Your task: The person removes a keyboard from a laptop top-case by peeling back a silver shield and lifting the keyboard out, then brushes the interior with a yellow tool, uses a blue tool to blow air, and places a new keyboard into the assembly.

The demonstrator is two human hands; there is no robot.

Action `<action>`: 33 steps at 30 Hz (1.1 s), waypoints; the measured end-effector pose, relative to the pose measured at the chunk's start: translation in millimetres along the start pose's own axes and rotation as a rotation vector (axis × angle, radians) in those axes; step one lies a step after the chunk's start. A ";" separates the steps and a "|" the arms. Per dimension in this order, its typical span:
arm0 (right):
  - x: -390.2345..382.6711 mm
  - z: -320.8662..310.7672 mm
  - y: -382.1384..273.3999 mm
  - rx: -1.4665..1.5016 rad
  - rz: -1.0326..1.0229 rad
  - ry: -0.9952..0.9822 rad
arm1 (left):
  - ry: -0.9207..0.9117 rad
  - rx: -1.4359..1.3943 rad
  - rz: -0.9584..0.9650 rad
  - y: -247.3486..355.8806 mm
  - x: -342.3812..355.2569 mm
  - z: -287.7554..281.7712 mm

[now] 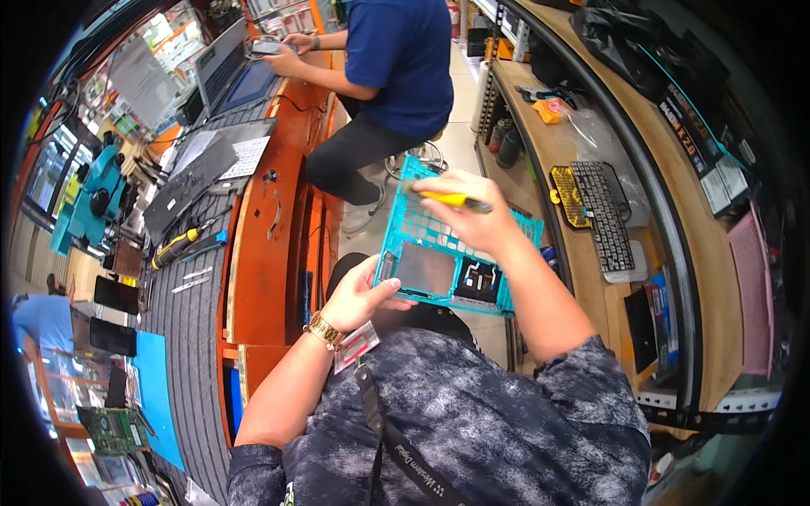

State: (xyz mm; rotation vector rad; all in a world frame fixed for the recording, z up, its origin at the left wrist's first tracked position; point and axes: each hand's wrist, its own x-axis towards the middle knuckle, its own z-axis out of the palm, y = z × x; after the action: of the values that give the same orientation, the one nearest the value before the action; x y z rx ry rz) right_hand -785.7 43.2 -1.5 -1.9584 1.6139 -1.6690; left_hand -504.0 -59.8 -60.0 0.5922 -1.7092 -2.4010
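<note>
Both hands are closed on things, raised in front of the torso between the bench [190, 337] and the shelf [578, 287]. In the head view, the left forearm rises from the lower left, elbow bent, with a gold watch [323, 331] at the wrist. The left hand [359, 297] grips the near left corner of a turquoise laptop frame [396, 221]; its thumb lies over the top face, and the other fingers are mostly hidden beneath the edge. The right forearm comes in from the lower right and slants up and leftward across the frame's right side, so that the hand is over the far part of it. The right hand [472, 211] is curled around a yellow tool [461, 201], palm facing down, the dark butt end sticking out to the right. The tool's working end points left, at the frame's far left corner; it is too blurred to tell whether it touches. The frame is held tilted in the air above the lap, its keyboard openings and touchpad facing up. On the bench to the left lies a yellow-and-black screwdriver [175, 248], while a black keyboard [601, 215] rests on the shelf.
</note>
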 end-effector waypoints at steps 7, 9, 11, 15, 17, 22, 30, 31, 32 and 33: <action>-50.6 -73.1 40.4 -0.253 0.357 0.025 | 0.094 -0.089 0.107 11.3 -14.7 -17.6; -46.1 -69.6 30.7 -0.327 0.347 0.031 | 0.087 -0.072 0.078 13.0 -12.7 -13.7; -30.2 -23.1 11.6 -0.068 0.285 0.049 | 0.097 -0.084 0.082 2.2 -12.4 -16.1; -7.1 15.1 -11.7 0.106 -0.018 -0.007 | 0.118 -0.083 0.118 1.9 -7.1 -13.0; -8.8 0.4 -4.6 0.049 0.016 -0.068 | 0.157 -0.100 0.139 8.1 -12.6 -15.8; -64.1 -72.1 54.6 -0.192 0.387 0.042 | 0.197 -0.148 0.185 10.2 -28.8 -36.8; -68.4 -91.8 87.6 -0.099 0.470 0.449 | 0.410 -0.148 0.185 0.7 -45.3 -43.8; -54.4 -85.2 81.2 -0.042 0.434 0.405 | 0.432 -0.156 0.180 0.1 -50.1 -40.6; -36.5 -76.9 76.5 0.016 0.398 0.358 | 0.457 -0.166 0.175 -0.4 -55.9 -38.1; -16.7 -66.0 74.5 0.037 0.372 0.328 | 0.475 -0.161 0.147 -7.1 -55.1 -40.4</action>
State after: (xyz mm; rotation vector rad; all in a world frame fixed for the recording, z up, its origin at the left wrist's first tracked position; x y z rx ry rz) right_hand -879.9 57.5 -34.8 -1.3078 1.8909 -1.9073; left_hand -437.1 -74.6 -64.9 0.8893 -1.3001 -2.0571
